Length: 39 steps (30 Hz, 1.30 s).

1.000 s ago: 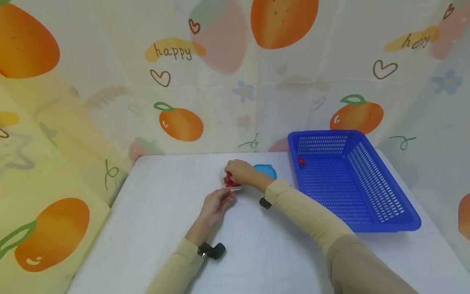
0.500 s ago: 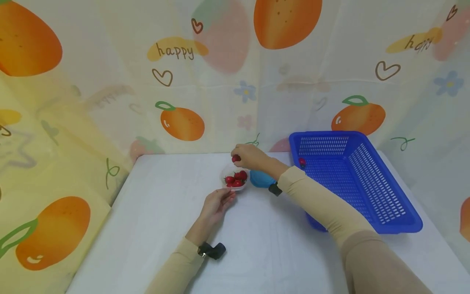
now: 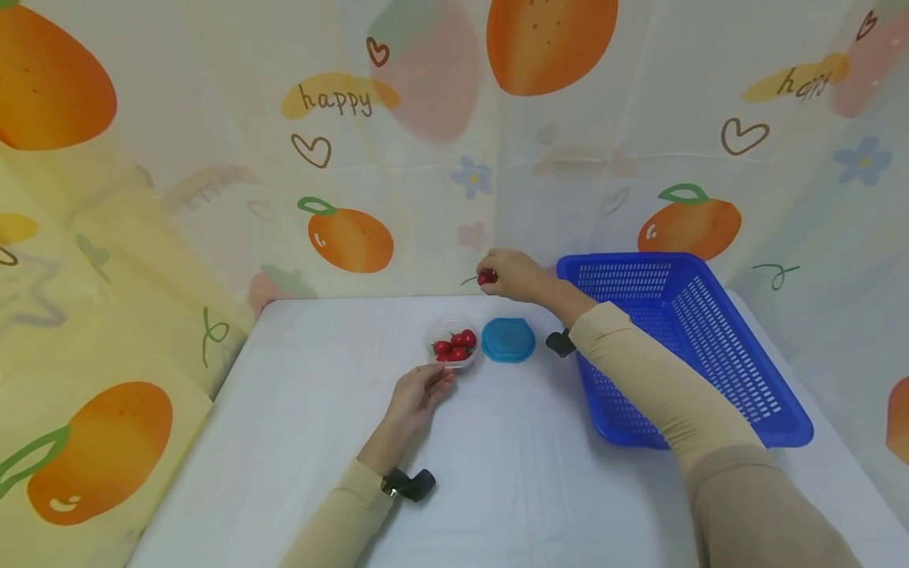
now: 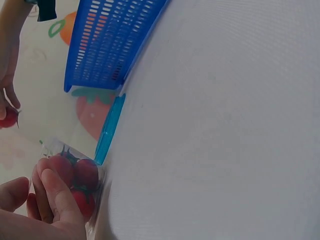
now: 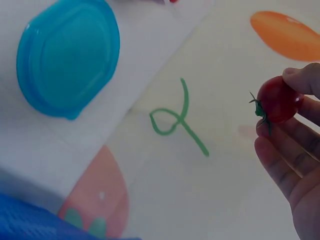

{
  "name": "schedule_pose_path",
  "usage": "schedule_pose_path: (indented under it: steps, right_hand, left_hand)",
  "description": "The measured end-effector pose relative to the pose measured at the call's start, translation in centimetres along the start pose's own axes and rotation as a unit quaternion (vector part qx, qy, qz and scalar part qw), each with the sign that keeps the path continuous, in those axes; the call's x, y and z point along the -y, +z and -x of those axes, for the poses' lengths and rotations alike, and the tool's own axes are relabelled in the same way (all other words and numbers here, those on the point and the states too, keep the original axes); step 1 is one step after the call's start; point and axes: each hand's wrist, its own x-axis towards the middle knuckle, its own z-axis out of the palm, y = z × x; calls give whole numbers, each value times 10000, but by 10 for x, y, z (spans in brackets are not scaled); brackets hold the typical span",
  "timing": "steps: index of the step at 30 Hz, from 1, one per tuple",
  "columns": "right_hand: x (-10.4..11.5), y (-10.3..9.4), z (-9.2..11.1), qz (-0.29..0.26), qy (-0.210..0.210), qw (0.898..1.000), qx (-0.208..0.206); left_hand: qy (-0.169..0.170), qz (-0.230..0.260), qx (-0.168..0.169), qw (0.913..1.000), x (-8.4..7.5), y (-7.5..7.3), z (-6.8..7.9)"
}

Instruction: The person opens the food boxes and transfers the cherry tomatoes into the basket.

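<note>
My right hand (image 3: 518, 278) pinches a red cherry tomato (image 5: 279, 99) between thumb and fingers, its green stem end showing in the right wrist view. It is raised beyond the back of the table, left of the blue basket. On the table, a small clear plastic container (image 3: 450, 323) holds several cherry tomatoes (image 4: 86, 172). The left hand (image 3: 420, 394) rests at the near side of that container, fingers extended and touching its wall. In the left wrist view the thumb stands apart from these fingers.
A blue lid (image 3: 508, 341) lies just right of the container. Farther right stands a large blue slotted plastic basket (image 3: 787, 418), partly covered by the right forearm. Behind the white table (image 3: 298, 355) hangs a fruit-printed curtain (image 3: 426, 189).
The right hand has lifted a cherry tomato out of the container and carried it up and rightward, past the lid toward the basket. My left hand has stayed at the container.
</note>
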Motion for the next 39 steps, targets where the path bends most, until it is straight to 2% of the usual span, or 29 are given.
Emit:
schedule_pose_path:
  steps: [8,13,20,29,39]
  right_hand:
    - [-18,-25,11,-244,257,9993,-135]
    - [-35,-34,19,-337,399,9979,-395]
    - [-55,-43,31,-423,621,9963,-417]
    - [-85,-47,47,-354,782,9942,-644]
    - [-124,-35,72,-384,1255,9902,-485]
  left_hand:
    - [-18,44,21,10000,0,0,-1]
    - [-6,-2,25,10000,-1,0,-1]
    - [54,120,72,9999,-1,-1,0]
    - [48,60,75,9999,-1,-1,0]
    - [37,-24,71,10000,-1,0,1]
